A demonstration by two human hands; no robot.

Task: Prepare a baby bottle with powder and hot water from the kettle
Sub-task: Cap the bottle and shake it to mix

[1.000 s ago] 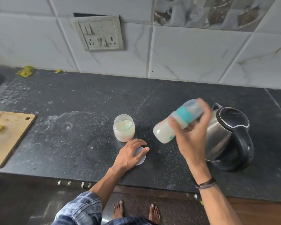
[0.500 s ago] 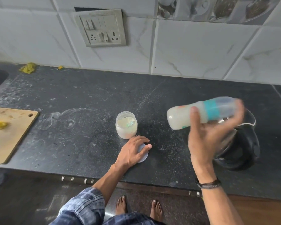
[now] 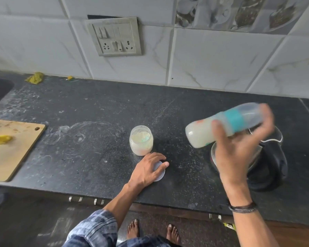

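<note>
the dark speckled stone countertop carries everything. at its left edge lies a pale wooden cutting board, well apart from the work. at the right stands a steel and black electric kettle, near enough to have been poured from.

above and just in front of the kettle, the right hand grips a clear plastic baby bottle with a teal collar, fingers wrapped round its upper half. the bottle is off the counter, capped, tipped nearly level and full of milky liquid. it and the hand are blurred, so this is probably shaking to dissolve the powder.

the small clear jar of pale powder stands open mid-counter. just beside it the left hand rests over the round pale plastic lid, likely ready to close the jar; fingers loosely curved, and i cannot tell whether they pinch it.
</note>
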